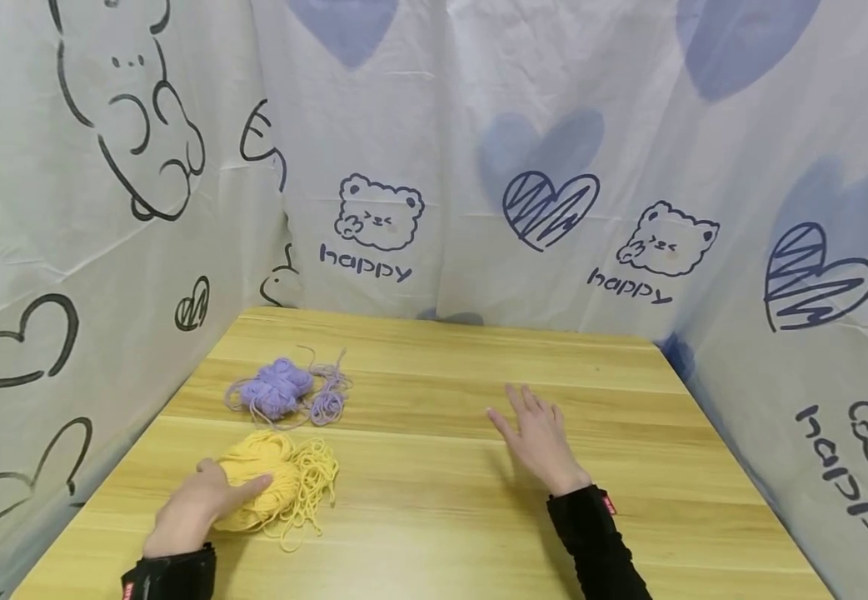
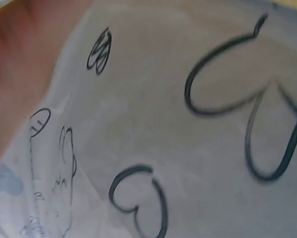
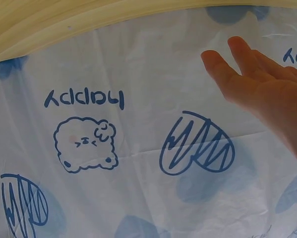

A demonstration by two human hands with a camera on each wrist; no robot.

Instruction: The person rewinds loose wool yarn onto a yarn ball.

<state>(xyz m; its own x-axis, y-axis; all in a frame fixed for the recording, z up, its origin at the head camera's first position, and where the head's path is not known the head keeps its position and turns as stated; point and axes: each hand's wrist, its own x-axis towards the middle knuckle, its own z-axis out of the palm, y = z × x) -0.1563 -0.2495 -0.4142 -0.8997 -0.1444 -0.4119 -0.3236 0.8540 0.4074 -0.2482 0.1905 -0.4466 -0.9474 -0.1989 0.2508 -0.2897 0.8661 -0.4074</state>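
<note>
Item one: yellow yarn (image 1: 278,482), a loose bundle with stray loops trailing off its right side, lying near the front left of the wooden table (image 1: 629,500). The left hand (image 1: 197,504) rests on its left half, fingers laid over the strands and thumb against the side; the grip looks like a light cupping hold rather than a firm pinch, and the bundle sits on the table, not lifted. Item two: purple yarn (image 1: 284,390), a second loose bundle with a small coil beside it, just behind the yellow one and apart from both hands. Item three: right hand (image 1: 539,437), flat on bare table well to the right of both bundles, fingers spread and straight, holding nothing; the right wrist view shows the same straight fingers (image 3: 247,64) against the printed cloth (image 1: 629,167). Status, as a judgement: both bundles remain untidy and unwound, no ball or neat skein is formed, so work on the yellow yarn appears barely started and the purple untouched.
</note>
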